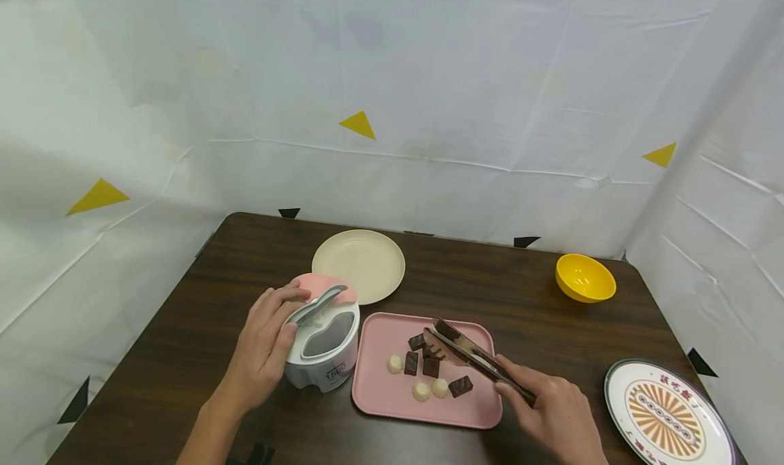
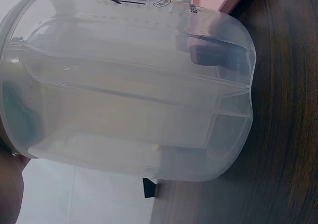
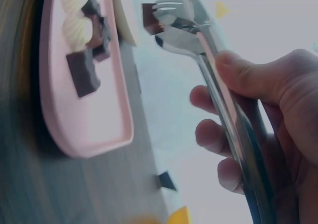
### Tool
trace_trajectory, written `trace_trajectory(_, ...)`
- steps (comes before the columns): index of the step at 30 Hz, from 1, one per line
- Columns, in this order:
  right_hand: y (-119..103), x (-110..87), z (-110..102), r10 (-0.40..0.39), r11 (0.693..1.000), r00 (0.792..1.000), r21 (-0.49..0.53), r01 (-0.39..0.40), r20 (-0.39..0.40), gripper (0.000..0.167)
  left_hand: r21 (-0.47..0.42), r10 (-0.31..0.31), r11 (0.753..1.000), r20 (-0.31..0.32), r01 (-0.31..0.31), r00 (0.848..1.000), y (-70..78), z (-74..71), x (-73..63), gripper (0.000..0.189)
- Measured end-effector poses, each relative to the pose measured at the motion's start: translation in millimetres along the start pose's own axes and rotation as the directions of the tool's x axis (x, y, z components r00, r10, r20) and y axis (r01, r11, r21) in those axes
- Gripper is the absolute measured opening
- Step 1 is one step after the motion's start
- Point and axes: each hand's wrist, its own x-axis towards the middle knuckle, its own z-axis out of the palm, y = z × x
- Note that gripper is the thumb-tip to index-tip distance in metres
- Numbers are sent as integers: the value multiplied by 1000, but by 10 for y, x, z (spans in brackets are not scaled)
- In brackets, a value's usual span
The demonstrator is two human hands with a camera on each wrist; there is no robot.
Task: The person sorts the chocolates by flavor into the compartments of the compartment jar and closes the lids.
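Observation:
My left hand (image 1: 266,342) grips the side of a clear plastic storage container (image 1: 333,370), thumb and fingers spread over its white lid. A grey flap (image 1: 320,304) on the lid stands raised beside an open compartment, next to a pink flap (image 1: 331,288). In the left wrist view, the clear container (image 2: 134,95) shows inner dividers. My right hand (image 1: 548,410) holds metal tongs (image 1: 471,356) over a pink tray (image 1: 380,397). Between their fork-shaped tips is a dark chocolate piece (image 3: 150,19). On the tray lie several dark chocolate blocks (image 1: 461,386) and cream-coloured swirled pieces (image 1: 420,391).
Behind the container lies a cream plate (image 1: 361,257). A yellow bowl (image 1: 584,278) stands at the back right, and a white patterned plate (image 1: 667,414) lies at the front right. White sheeting (image 1: 429,77) hangs around the dark wooden table (image 1: 490,274).

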Motion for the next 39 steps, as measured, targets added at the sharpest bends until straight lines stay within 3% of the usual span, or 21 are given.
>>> trace_trajectory(6, -132, 75, -15, -179, 981, 974, 54, 188, -137, 47, -1, -3, 1000, 1, 3, 1000, 1, 1, 1, 31)
trace_trajectory(11, -284, 151, -18, -275, 948, 944, 114, 298, -183, 49, 0, -9, 1000, 4, 9, 1000, -3, -2, 3, 31)
trace_trajectory(16, -434, 224, -5, -321, 918, 929, 180, 353, -182, 45, -1, -10, 1000, 5, 10, 1000, -2, 0, 0, 31)
trace_trajectory(27, -746, 403, 112, -419, 836, 869, 261, 482, -263, 36, -8, -11, 1000, 1, 11, 1000, 11, 0, 3, 31)
trace_trajectory(39, -924, 469, 298, -476, 808, 834, 235, 540, -279, 39, -15, 12, 1000, -14, -12, 1000, 1, 7, 2, 31)
